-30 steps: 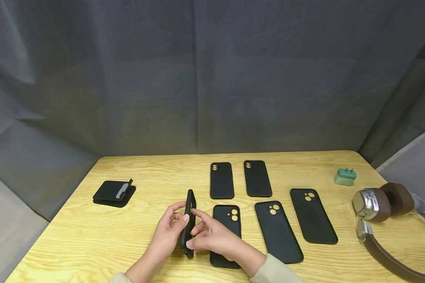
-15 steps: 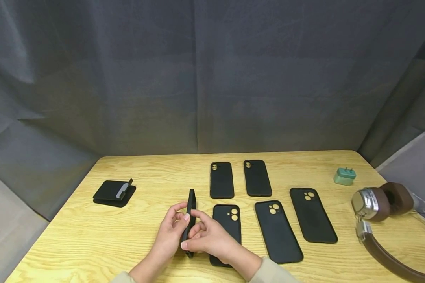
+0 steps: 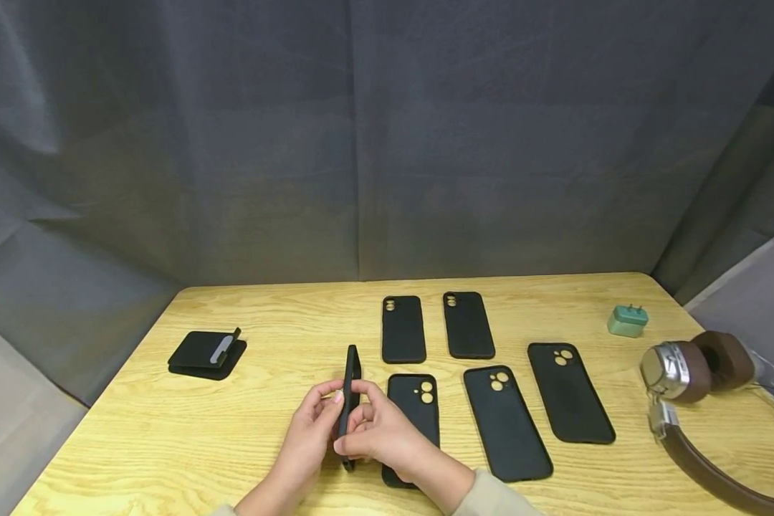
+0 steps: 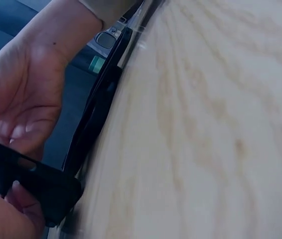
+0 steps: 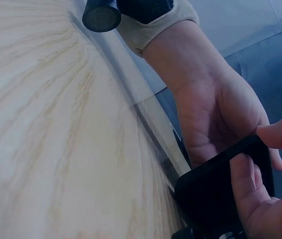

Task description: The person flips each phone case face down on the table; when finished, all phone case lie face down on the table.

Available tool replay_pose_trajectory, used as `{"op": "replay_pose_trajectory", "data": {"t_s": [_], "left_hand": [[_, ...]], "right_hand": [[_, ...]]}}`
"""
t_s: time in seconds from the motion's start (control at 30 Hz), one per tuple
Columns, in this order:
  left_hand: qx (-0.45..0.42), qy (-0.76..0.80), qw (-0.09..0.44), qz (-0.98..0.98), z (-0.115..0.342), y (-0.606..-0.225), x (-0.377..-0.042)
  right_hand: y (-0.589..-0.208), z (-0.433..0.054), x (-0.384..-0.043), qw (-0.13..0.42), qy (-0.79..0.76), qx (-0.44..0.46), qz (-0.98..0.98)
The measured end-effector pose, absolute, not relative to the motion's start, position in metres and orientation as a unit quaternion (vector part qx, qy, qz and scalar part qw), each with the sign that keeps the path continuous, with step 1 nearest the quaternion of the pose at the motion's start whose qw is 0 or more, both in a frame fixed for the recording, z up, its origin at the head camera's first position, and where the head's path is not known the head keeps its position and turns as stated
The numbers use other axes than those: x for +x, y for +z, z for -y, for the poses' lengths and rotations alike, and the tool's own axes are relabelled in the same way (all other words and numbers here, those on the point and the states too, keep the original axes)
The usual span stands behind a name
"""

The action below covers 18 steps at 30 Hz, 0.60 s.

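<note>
In the head view both hands hold a black phone case (image 3: pixel 351 369) upright, its narrow edge facing the camera. My left hand (image 3: pixel 304 437) pinches its left side with the thumb and fingers. On the other side, my right hand (image 3: pixel 390 437) grips it with the thumb low and the index finger higher up. The left wrist view shows the case's end with an oblong cutout, between the fingertips. A second phone case (image 3: pixel 419 401) lies on the table, partly covered by the right hand and forearm.
On the wooden table (image 3: pixel 135 444) lie more black phone cases: two at the back (image 3: pixel 403 330), two to the right (image 3: pixel 509 423). A folded black wallet-like piece (image 3: pixel 196 351) lies left. A green charger plug (image 3: pixel 628 321) and brown headphones (image 3: pixel 690 369) stand at the far right.
The held case has turned more edge-on, and its top has shifted slightly right. Both hands keep hold of it, the right hand's thumb now a little farther left than a second ago.
</note>
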<state>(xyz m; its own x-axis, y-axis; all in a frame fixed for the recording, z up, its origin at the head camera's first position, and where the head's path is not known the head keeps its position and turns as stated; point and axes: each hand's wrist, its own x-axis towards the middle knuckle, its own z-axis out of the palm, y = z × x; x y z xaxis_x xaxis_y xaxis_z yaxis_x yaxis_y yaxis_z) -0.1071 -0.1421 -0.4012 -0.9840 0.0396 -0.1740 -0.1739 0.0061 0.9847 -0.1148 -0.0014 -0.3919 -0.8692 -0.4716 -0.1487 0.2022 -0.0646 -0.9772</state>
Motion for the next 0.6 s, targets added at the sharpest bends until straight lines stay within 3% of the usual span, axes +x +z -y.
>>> {"op": "replay_pose_trajectory", "data": {"t_s": [0.33,0.6], "left_hand": [[-0.052,0.712,0.086,-0.694,0.151,-0.411,-0.113],[-0.030,0.737,0.139,-0.661,0.156,-0.414,-0.113]], "right_hand": [[-0.389,-0.001,-0.114,0.236,-0.755,-0.097,-0.603],[-0.385,-0.005,-0.113,0.233,-0.768,-0.111,-0.587]]}}
